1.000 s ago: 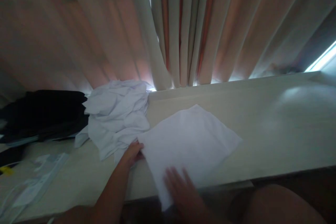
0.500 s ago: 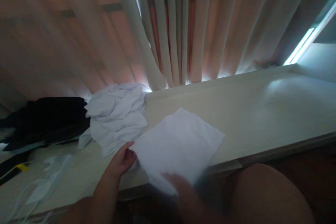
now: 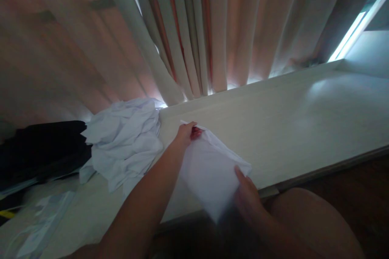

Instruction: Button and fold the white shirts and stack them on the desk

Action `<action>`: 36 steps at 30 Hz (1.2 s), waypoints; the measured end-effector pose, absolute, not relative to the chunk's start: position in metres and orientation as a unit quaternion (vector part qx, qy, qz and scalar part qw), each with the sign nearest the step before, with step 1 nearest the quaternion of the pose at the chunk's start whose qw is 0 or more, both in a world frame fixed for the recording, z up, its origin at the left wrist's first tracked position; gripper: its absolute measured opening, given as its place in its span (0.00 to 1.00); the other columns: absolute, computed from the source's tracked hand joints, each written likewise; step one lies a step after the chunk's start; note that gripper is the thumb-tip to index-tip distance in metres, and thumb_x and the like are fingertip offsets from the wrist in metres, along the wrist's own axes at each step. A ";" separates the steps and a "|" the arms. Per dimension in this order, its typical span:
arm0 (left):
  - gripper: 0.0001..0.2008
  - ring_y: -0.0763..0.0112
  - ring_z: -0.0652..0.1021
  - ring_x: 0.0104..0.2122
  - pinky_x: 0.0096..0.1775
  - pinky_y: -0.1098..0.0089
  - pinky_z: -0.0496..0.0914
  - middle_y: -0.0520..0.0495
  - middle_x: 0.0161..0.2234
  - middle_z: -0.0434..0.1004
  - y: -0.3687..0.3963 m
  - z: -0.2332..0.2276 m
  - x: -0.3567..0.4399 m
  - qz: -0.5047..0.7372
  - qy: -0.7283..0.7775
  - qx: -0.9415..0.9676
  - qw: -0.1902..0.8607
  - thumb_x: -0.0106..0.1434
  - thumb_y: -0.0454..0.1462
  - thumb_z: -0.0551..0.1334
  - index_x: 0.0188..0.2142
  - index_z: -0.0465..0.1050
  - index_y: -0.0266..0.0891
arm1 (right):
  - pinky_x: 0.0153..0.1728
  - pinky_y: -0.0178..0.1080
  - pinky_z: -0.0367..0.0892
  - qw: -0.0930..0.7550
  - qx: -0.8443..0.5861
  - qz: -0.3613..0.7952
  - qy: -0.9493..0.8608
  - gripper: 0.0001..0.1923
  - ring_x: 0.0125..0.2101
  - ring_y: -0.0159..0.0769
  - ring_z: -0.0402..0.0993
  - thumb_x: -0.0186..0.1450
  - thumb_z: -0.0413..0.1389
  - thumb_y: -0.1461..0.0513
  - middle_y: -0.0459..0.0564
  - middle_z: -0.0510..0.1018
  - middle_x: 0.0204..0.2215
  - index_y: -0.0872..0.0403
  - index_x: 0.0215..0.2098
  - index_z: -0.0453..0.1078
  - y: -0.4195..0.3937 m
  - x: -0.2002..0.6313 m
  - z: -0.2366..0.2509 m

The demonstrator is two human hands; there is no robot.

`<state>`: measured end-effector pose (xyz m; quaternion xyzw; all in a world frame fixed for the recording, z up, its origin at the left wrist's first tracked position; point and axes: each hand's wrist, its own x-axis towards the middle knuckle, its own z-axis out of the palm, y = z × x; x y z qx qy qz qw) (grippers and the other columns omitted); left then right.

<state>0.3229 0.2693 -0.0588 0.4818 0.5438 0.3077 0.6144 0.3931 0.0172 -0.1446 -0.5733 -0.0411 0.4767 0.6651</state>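
Observation:
A white cloth (image 3: 212, 170) hangs partly over the front edge of a pale tabletop (image 3: 273, 129), its lowest corner blurred. My left hand (image 3: 189, 132) grips its far edge near the upper left corner, thumb on top and fingers curled underneath. On the right side, my right hand (image 3: 247, 190) pinches the cloth close to its right corner, the thumb lying on the upper face and the other fingers mostly hidden. A heap of crumpled white cloth (image 3: 124, 141) lies left of my left forearm.
A stack of black cloth (image 3: 45, 147) sits at the far left. In front of it lie a clear plastic packet (image 3: 45, 222) and something black with a yellow strip (image 3: 7, 213). Pleated curtains (image 3: 219, 28) hang along the back edge. My bare knee (image 3: 313, 218) shows at lower right.
My left hand has moved from the cloth's left corner up and right to its far edge. My right hand has shifted right to the right corner. The cloth now looks narrower, its far edge folded.

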 end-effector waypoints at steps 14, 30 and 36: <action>0.10 0.58 0.75 0.52 0.58 0.56 0.65 0.41 0.47 0.78 0.199 -0.136 0.262 0.247 0.488 0.770 0.327 0.66 0.42 0.57 0.39 0.75 0.41 | 0.36 0.45 0.74 0.676 -0.688 0.257 -0.063 0.22 0.36 0.42 0.75 0.56 0.61 0.52 0.49 0.74 0.37 0.50 0.45 0.63 -0.004 0.439 -0.183; 0.27 0.51 0.50 0.70 0.65 0.43 0.47 0.44 0.70 0.52 0.255 -0.207 0.222 0.035 0.368 0.929 0.038 0.72 0.46 0.49 0.68 0.55 0.46 | 0.63 0.66 0.47 0.094 -0.685 0.088 -0.717 0.32 0.69 0.59 0.44 0.72 0.46 0.49 0.58 0.50 0.70 0.48 0.71 0.50 0.085 0.475 -0.205; 0.25 0.54 0.51 0.69 0.65 0.43 0.47 0.48 0.69 0.55 0.270 -0.197 0.223 0.025 0.325 0.944 0.046 0.73 0.47 0.48 0.67 0.58 0.48 | 0.63 0.70 0.42 0.073 -0.690 0.057 -0.718 0.34 0.69 0.59 0.40 0.71 0.42 0.44 0.54 0.46 0.71 0.45 0.71 0.48 0.095 0.470 -0.186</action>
